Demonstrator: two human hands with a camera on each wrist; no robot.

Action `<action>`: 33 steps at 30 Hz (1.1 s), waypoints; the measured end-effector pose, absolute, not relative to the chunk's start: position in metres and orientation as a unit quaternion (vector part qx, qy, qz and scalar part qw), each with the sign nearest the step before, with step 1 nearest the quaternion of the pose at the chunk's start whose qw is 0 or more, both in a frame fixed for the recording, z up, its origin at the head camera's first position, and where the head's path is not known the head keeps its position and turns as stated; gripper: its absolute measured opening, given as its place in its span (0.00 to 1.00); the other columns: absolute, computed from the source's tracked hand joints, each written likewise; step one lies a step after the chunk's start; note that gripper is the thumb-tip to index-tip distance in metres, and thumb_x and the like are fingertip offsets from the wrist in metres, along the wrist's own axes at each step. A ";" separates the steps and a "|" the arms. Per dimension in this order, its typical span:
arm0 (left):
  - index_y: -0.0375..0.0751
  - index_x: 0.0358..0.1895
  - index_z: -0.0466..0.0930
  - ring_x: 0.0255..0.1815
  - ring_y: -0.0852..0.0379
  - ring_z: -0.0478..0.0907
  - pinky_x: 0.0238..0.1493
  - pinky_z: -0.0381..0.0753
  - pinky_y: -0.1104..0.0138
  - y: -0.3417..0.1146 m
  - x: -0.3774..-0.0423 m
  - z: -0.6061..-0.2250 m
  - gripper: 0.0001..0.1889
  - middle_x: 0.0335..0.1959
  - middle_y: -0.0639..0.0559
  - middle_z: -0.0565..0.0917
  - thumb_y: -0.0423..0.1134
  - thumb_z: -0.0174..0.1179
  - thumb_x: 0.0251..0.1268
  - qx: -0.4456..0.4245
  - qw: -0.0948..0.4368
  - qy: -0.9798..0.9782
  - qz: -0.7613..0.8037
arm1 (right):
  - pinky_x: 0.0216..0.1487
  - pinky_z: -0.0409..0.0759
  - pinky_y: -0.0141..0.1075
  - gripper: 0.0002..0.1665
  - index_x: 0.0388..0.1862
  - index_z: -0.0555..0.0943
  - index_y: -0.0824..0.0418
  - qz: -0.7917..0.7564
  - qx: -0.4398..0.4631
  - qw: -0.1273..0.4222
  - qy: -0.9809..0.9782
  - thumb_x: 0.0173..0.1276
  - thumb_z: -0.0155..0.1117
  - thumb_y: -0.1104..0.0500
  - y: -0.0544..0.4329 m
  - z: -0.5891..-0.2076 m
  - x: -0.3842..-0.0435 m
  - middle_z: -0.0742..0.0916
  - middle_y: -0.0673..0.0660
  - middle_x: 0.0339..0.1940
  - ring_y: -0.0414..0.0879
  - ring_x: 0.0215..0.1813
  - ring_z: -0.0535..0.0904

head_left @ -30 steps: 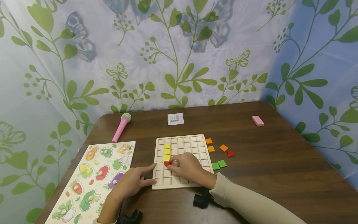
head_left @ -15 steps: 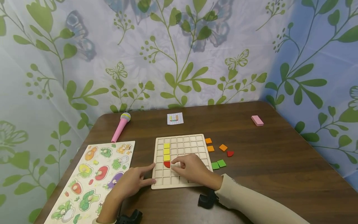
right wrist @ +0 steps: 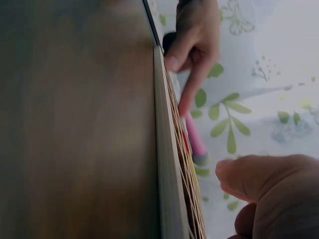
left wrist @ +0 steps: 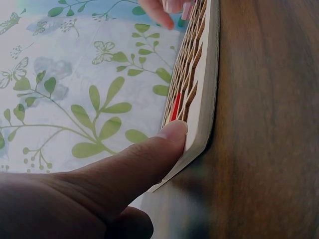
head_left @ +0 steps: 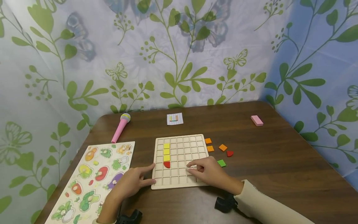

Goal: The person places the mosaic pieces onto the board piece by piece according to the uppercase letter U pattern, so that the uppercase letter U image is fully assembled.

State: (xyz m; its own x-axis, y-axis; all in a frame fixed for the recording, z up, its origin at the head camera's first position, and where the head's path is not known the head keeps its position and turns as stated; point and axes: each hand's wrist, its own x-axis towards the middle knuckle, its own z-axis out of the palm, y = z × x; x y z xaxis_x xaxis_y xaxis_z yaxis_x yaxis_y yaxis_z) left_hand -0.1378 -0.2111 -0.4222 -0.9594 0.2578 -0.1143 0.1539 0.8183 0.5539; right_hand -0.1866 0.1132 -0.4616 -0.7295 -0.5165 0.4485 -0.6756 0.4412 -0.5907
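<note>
though small, u-patterned card (head_left: 174, 119) beyond board (head_left: 180, 152), left hand (head_left: 132, 181) alongside, right hand (head_left: 209, 171) above

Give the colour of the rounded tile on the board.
Red; the rounded tile shows best in the head view.

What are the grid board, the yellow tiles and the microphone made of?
Grid board: probably wood, matte; its colour is pale and beige, and the thick edge has no shine.
Yellow tiles: perhaps painted wood, though plastic is possible; they show only flat, even colour.
Microphone: likely plastic, judging by the smooth pink handle; its grey head is too small to tell.
</note>
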 end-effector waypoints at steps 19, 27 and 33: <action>0.51 0.71 0.77 0.17 0.64 0.56 0.21 0.61 0.68 -0.212 -0.136 -0.421 0.34 0.16 0.60 0.63 0.55 0.71 0.62 0.125 0.076 0.947 0.286 | 0.23 0.61 0.31 0.11 0.46 0.91 0.50 0.339 0.254 0.018 -0.906 0.65 0.76 0.51 0.206 -0.436 -0.206 0.66 0.39 0.14 0.34 0.17 0.58; 0.52 0.72 0.76 0.17 0.64 0.58 0.21 0.62 0.69 -0.211 -0.137 -0.424 0.34 0.16 0.59 0.64 0.55 0.71 0.62 0.115 0.083 0.951 0.276 | 0.24 0.63 0.30 0.13 0.48 0.90 0.52 0.334 0.269 -0.021 -0.903 0.66 0.76 0.52 0.235 -0.436 -0.210 0.69 0.40 0.15 0.34 0.18 0.61; 0.52 0.72 0.76 0.18 0.64 0.57 0.21 0.62 0.69 -0.211 -0.136 -0.422 0.34 0.16 0.59 0.64 0.55 0.71 0.62 0.117 0.082 0.950 0.277 | 0.23 0.61 0.30 0.13 0.47 0.90 0.49 0.324 0.264 -0.038 -0.908 0.65 0.76 0.49 0.248 -0.440 -0.213 0.69 0.40 0.14 0.34 0.17 0.61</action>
State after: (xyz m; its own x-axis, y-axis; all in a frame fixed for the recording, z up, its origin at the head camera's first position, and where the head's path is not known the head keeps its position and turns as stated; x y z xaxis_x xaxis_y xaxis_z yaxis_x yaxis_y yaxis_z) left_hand -0.1361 -0.2111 -0.4223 -0.9590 0.2681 -0.0916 0.1771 0.8196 0.5449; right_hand -0.2127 0.2478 -0.4403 -0.8576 -0.5041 0.1022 -0.4550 0.6506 -0.6081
